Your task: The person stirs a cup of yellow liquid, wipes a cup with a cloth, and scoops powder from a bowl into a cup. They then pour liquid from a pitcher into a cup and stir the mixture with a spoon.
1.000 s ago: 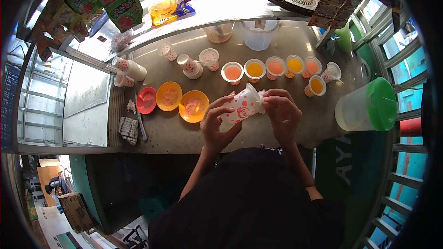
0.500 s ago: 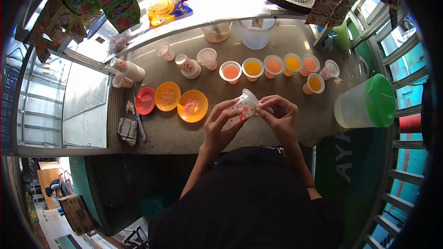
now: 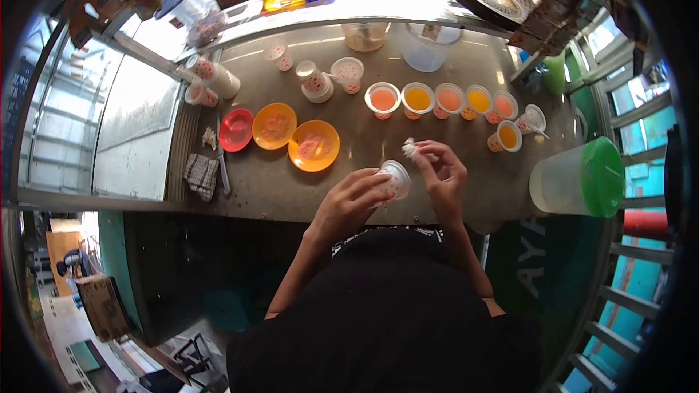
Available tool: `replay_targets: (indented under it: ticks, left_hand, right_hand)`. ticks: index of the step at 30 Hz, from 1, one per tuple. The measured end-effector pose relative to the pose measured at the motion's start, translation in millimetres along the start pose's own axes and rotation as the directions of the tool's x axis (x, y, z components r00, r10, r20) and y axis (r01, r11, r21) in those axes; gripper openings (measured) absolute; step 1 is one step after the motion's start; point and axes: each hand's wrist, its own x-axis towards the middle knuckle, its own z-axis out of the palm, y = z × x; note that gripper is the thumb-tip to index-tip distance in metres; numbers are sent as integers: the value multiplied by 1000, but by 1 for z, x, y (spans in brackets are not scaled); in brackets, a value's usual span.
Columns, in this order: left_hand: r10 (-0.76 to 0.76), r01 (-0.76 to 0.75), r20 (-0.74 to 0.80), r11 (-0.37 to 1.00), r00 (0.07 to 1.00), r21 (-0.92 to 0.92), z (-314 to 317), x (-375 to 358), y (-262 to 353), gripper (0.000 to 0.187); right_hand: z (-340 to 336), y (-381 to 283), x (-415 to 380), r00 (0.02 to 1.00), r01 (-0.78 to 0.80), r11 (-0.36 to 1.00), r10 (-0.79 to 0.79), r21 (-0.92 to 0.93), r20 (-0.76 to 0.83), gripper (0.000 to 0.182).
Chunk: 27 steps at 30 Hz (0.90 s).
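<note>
My left hand (image 3: 348, 202) is closed around a white plastic cup (image 3: 394, 177) with red dots, tilted so its rim points up and to the right. Pinched in the fingers of my right hand (image 3: 444, 176) is a white crumpled tissue (image 3: 411, 148), apart from the cup. Beyond my hands stands a row of several dotted cups with pink and orange drinks, among them an orange drink (image 3: 418, 99) and a pink drink (image 3: 382, 98). Another orange drink (image 3: 507, 137) sits nearer, at the right. What is inside the cup I hold is hidden.
To the left lie a red plate (image 3: 236, 132), two orange plates (image 3: 314, 163), a checked cloth (image 3: 201, 176) and a knife (image 3: 223, 176). A green-lidded container (image 3: 568, 178) stands at the right edge. Stacked cups (image 3: 313, 80) and a clear bucket (image 3: 426, 51) are farther back.
My right hand has moved away from the cup, and the crumpled tissue now shows clearly in its fingers. My left hand has tipped the cup's rim to the right. The view has shifted.
</note>
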Motion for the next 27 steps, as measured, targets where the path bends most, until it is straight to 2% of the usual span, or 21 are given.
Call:
replay_targets:
  ticks: [2, 3, 4, 5, 6, 8, 9, 10, 12, 13, 15, 16, 17, 18, 19, 20, 22, 23, 24, 25, 27]
  left_hand:
    - [-61, 55, -86, 996, 994, -73, -9, -16, 1, 34]
    - [-342, 298, -260, 935, 903, -194, -13, -27, 7, 34]
    - [-591, 480, -385, 804, 708, -351, -17, -35, 8, 37]
    - [-741, 259, -429, 612, 517, -747, -15, -49, -9, 41]
    - [-876, -103, -347, 332, 334, -938, -13, -68, -29, 48]
    - [-913, -505, -191, -19, 360, -863, -36, -94, -45, 53]
    - [-955, -634, -89, -116, 283, -765, -42, -100, -49, 51]
    - [-958, -639, -96, -103, 269, -762, -42, -110, -55, 51]
    - [-956, -659, 89, -258, 279, -706, -42, -131, -66, 50]
    - [-963, -640, 124, -252, 237, -726, -43, -131, -66, 51]
    - [-962, -612, 144, -260, 233, -746, -46, -128, -63, 46]
    - [-960, -609, 166, -273, 227, -744, -50, -122, -63, 44]
    - [-960, -609, 172, -274, 222, -744, -53, -121, -66, 44]
    - [-971, -493, 139, -219, 194, -842, -54, -119, -68, 43]
    - [-979, -364, 105, -164, 176, -917, -54, -117, -71, 41]
    - [-977, -362, 116, -176, 181, -915, -56, -112, -74, 41]
    - [-987, 137, 114, -98, 115, -986, -61, -98, -82, 39]
    - [-974, 223, 135, -93, 182, -970, -63, -92, -87, 37]
    - [-971, 228, 150, -105, 188, -968, -68, -84, -92, 37]
    - [-943, 235, 249, -197, 221, -952, -73, -75, -96, 37]
    - [-876, 240, 378, -314, 300, -918, -82, -62, -103, 39]
  right_hand:
    - [10, -4, 8, 999, 51, 998, -50, 36, -16, 12]
    - [18, -10, 11, 993, 103, 995, -101, 20, -60, 12]
    - [25, -14, 15, 982, 155, 988, -154, 2, -105, 12]
    - [32, -14, 17, 984, 168, 986, -167, 12, -67, 15]
    - [41, -13, 18, 985, 164, 986, -163, 17, -51, 15]
    - [57, -5, 21, 944, 330, 921, -316, -205, 100, 19]
    - [59, 19, 23, 902, 432, 841, -392, -327, 182, 22]
    - [62, 38, 20, 902, 429, 845, -385, -318, 194, 22]
    - [69, 67, 12, 811, 458, 787, -179, -414, 557, 19]
    - [69, 75, 6, 805, 460, 791, -180, -403, 566, 19]
    - [72, 78, -7, 585, 674, 570, -24, -470, 810, 18]
    - [79, 77, -3, 583, 676, 571, -27, -466, 812, 18]
    - [83, 74, -1, 660, 559, 638, 43, -529, 750, 18]
    - [86, 65, 0, 725, 426, 689, 128, -586, 677, 19]
    - [94, 56, 8, 772, 411, 705, 68, -578, 632, 20]
    - [100, 55, 19, 777, 408, 699, 73, -588, 625, 20]
    - [111, 52, 43, 838, 454, 705, -129, -545, 531, 26]
    - [119, 45, 54, 844, 448, 700, -125, -556, 521, 26]
    - [129, 31, 64, 911, 321, 718, -56, -618, 408, 31]
    - [137, 25, 72, 958, 184, 726, 18, -663, 285, 37]
    - [150, 31, 92, 967, 189, 683, -4, -706, 254, 42]
